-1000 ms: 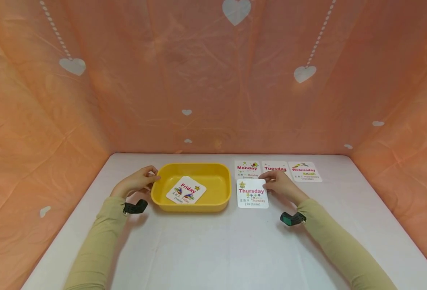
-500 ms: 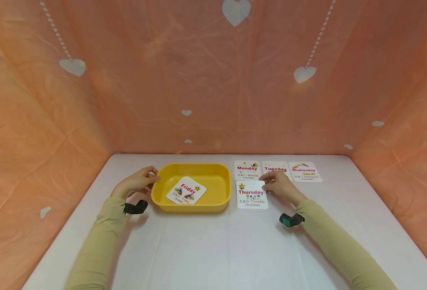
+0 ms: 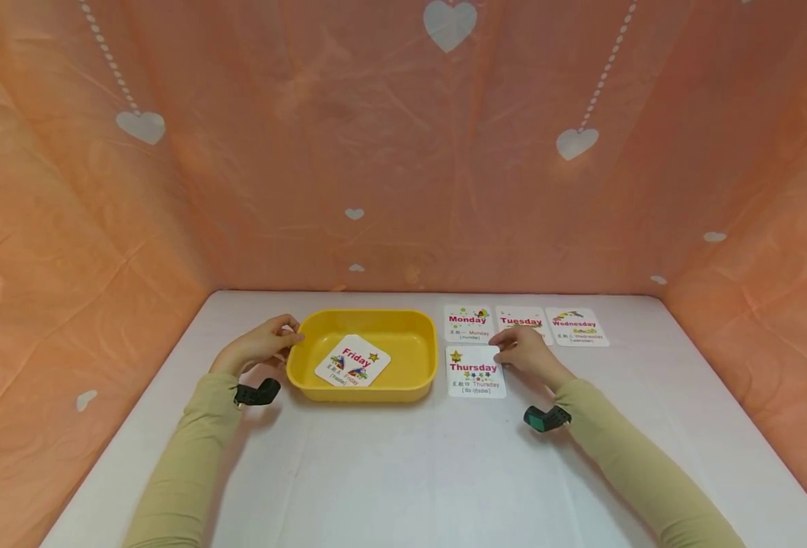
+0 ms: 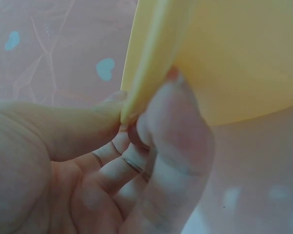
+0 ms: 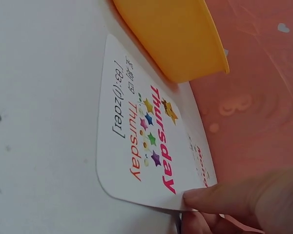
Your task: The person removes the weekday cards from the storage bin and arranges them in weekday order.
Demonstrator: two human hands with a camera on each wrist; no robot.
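In the head view my left hand [image 3: 258, 344] pinches the left rim of a yellow tray [image 3: 413, 393]; the left wrist view shows thumb and finger on either side of that rim [image 4: 149, 63]. Inside the tray a white Friday card [image 3: 352, 361] lies turned at an angle. My right hand [image 3: 530, 355] holds the Thursday card [image 3: 475, 373] by its right edge, thumb on top in the right wrist view. This card [image 5: 132, 126] sits just in front of the Monday card [image 3: 467, 323], close to the table surface.
To the right of Monday lie the Tuesday card [image 3: 521, 317], partly covered by my right hand, and the Wednesday card [image 3: 577, 327]. The white table [image 3: 403, 472] meets an orange cloth [image 3: 403, 251] with white hearts behind and at both sides.
My right hand has drawn the Thursday card slightly toward me, so a narrow gap shows between it and Monday. My left hand and the tray have stayed put.
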